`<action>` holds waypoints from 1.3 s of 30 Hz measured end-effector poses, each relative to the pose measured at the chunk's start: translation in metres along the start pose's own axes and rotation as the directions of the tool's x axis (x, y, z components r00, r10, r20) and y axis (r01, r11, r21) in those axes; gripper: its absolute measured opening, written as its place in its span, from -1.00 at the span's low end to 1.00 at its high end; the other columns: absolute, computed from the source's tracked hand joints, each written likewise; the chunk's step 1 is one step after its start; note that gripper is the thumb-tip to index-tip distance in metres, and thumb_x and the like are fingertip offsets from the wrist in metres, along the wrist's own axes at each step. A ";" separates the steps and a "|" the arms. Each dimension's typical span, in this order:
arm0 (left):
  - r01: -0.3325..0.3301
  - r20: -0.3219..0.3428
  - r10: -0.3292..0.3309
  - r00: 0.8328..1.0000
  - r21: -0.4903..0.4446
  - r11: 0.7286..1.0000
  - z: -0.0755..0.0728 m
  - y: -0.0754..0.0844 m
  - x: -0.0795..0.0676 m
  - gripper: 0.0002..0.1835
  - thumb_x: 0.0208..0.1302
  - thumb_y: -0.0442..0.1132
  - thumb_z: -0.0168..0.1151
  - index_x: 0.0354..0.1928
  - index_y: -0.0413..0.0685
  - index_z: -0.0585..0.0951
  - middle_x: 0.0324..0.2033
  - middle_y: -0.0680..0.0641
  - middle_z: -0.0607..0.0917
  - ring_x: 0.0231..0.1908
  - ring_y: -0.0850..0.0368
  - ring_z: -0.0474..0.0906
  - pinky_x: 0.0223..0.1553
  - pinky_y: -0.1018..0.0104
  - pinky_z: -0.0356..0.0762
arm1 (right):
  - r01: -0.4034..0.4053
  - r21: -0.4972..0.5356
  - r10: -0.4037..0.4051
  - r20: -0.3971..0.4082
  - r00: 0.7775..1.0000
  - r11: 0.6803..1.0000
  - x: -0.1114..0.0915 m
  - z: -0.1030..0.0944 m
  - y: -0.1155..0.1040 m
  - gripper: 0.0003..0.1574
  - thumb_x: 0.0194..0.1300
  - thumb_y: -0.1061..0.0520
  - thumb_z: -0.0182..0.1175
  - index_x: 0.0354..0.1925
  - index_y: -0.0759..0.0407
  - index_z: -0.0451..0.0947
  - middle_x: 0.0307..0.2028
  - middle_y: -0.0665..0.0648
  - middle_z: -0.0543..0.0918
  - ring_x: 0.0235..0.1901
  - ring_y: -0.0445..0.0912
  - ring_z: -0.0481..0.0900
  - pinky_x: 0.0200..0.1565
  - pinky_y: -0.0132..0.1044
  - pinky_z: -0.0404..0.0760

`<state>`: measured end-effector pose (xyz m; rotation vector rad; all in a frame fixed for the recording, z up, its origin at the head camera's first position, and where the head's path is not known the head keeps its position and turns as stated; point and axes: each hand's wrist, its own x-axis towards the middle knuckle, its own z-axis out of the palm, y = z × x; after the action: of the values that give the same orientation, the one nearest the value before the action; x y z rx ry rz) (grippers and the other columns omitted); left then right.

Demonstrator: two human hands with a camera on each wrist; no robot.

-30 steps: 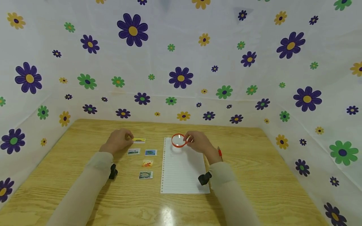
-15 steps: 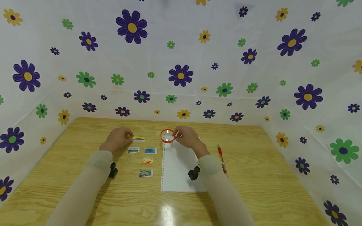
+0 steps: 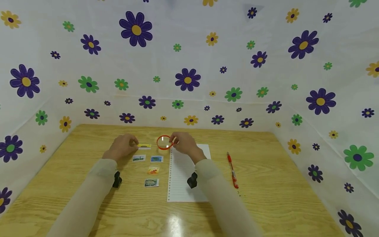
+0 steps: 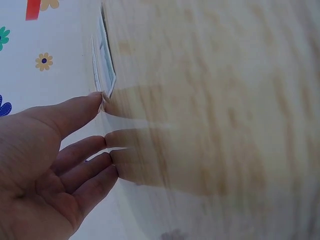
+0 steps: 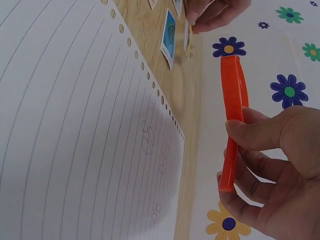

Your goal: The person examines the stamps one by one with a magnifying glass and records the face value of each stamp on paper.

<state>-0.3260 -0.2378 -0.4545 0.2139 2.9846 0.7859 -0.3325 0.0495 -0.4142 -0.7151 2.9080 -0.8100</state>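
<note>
My left hand (image 3: 120,146) is at the back left of the table, its thumb and fingertips pinching the left end of a yellow postage stamp (image 3: 144,146). In the left wrist view the thumb tip meets the corner of a thin stamp. A red-rimmed magnifying glass (image 3: 163,143) is in my right hand (image 3: 184,143), gripped between thumb and fingers. Seen from the right wrist, the red magnifier is edge-on, raised above the table. Its lens hangs just right of the yellow stamp, over the top left corner of a lined sheet (image 3: 180,184).
Several other stamps lie in front of the yellow one, among them a blue one (image 3: 157,159), an orange one (image 3: 153,170) and a green one (image 3: 151,183). A red pen (image 3: 232,170) lies right of the sheet. Handwritten numbers (image 5: 147,137) mark the paper. Flowered cloth (image 3: 188,80) walls the table.
My right hand has carried the magnifying glass leftward from over the sheet toward the yellow stamp, uncovering the pen. The left hand has stayed at the stamp.
</note>
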 end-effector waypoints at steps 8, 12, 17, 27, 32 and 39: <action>-0.001 0.004 0.001 1.000 -0.003 1.000 0.000 0.001 -0.001 -0.71 0.41 -0.22 0.31 0.08 -0.18 0.70 0.18 -0.35 0.67 0.19 -0.36 0.57 0.27 -0.31 0.49 | 0.006 0.005 -0.006 -0.003 1.000 1.000 0.010 0.014 -0.012 -0.79 0.34 0.34 0.29 -0.10 0.11 0.69 -0.11 0.17 0.79 -0.17 0.00 0.69 -0.25 -0.30 0.58; 0.006 0.013 -0.005 1.000 -0.015 1.000 0.000 0.000 -0.001 -0.70 0.41 -0.22 0.30 0.09 -0.18 0.69 0.18 -0.35 0.67 0.20 -0.35 0.57 0.28 -0.31 0.49 | -0.001 0.026 0.001 0.004 1.000 1.000 0.012 0.019 -0.019 -0.79 0.35 0.35 0.27 -0.11 0.11 0.69 -0.14 0.17 0.79 -0.22 -0.01 0.67 -0.35 -0.35 0.47; 0.002 0.018 -0.001 1.000 -0.020 1.000 -0.002 0.000 -0.001 -0.70 0.42 -0.21 0.30 0.10 -0.19 0.68 0.17 -0.36 0.67 0.18 -0.35 0.58 0.26 -0.30 0.51 | -0.021 0.031 0.021 0.012 1.000 0.999 0.014 0.024 -0.026 -0.79 0.37 0.32 0.27 -0.08 0.10 0.69 -0.12 0.15 0.79 -0.24 -0.04 0.64 -0.33 -0.35 0.50; 0.020 0.026 -0.019 0.999 -0.023 1.000 -0.004 0.004 -0.003 -0.70 0.41 -0.22 0.30 0.10 -0.18 0.68 0.20 -0.36 0.65 0.21 -0.36 0.55 0.29 -0.32 0.48 | -0.027 -0.010 0.027 0.011 1.000 1.000 0.017 0.036 -0.030 -0.78 0.37 0.31 0.29 -0.10 0.04 0.69 -0.14 0.09 0.80 -0.26 -0.09 0.67 -0.31 -0.36 0.53; 0.010 0.022 -0.010 1.000 -0.020 1.000 -0.005 0.007 -0.005 -0.70 0.42 -0.22 0.29 0.10 -0.20 0.68 0.20 -0.37 0.64 0.22 -0.38 0.54 0.29 -0.33 0.47 | -0.034 -0.010 0.034 0.011 0.999 0.999 0.018 0.037 -0.033 -0.79 0.36 0.30 0.30 -0.11 0.03 0.69 -0.14 0.09 0.80 -0.25 -0.09 0.68 -0.32 -0.36 0.52; -0.005 0.022 0.005 1.000 -0.013 1.000 -0.005 0.006 -0.004 -0.71 0.42 -0.23 0.28 0.09 -0.20 0.68 0.18 -0.39 0.65 0.19 -0.38 0.56 0.25 -0.32 0.50 | -0.033 -0.013 0.033 -0.001 0.999 0.999 0.019 0.040 -0.036 -0.81 0.35 0.29 0.32 -0.12 0.04 0.70 -0.17 0.08 0.79 -0.29 -0.09 0.64 -0.37 -0.36 0.49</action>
<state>-0.3216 -0.2352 -0.4471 0.2277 2.9584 0.7970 -0.3277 -0.0051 -0.4297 -0.6666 2.9202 -0.7896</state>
